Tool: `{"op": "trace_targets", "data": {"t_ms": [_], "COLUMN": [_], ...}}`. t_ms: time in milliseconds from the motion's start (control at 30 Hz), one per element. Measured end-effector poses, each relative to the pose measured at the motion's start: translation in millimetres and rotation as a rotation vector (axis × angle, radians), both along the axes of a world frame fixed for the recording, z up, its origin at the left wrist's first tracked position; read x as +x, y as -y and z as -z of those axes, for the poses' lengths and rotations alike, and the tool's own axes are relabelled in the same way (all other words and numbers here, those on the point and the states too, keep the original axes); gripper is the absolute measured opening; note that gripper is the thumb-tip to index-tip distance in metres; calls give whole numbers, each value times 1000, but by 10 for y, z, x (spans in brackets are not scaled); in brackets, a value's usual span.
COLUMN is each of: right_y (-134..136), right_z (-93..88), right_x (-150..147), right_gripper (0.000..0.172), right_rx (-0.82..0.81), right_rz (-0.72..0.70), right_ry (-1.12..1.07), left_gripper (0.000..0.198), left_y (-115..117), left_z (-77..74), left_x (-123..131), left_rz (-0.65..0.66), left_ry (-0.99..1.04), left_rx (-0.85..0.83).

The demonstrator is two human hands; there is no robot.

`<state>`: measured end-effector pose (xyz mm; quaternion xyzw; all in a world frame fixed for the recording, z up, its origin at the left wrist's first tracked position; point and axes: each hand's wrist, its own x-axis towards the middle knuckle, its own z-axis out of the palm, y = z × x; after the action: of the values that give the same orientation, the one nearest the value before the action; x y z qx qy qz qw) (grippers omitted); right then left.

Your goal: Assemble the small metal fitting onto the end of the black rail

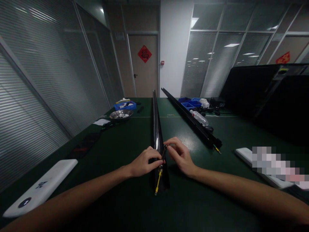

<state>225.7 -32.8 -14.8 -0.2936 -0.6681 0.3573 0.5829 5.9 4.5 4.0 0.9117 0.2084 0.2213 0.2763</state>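
free gap btwn rails, past r hand

Rail midway across desk, running away from viewer. Left hand and right hand at its near part. Second rail to the right; bottle on its right, bins behind bottle. Bowl far left, tray behind it. Door beyond desk.

Red sign w/ 福, door
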Motion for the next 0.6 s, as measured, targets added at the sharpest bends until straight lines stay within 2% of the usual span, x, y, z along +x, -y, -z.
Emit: {"op": "trace_targets", "data": {"t_ms": [200, 467, 600], "right_y": [-11, 8, -3], "right_z": [13, -7, 16], "right_x": [5, 4, 6], "right_gripper": [16, 21, 19], "right_rx": [7, -4, -4], "right_rz": [-52, -10, -28], "right_ry": [-31, 22, -11], "left_gripper": [17, 29, 25], "left_y": [0, -1, 0], "left_z": [-5, -8, -10], "left_x": [-4, -6, -3], "left_rz": [2, -1, -1], "left_ry": [6, -33, -15], "left_rx": [-13, -1, -1]}}
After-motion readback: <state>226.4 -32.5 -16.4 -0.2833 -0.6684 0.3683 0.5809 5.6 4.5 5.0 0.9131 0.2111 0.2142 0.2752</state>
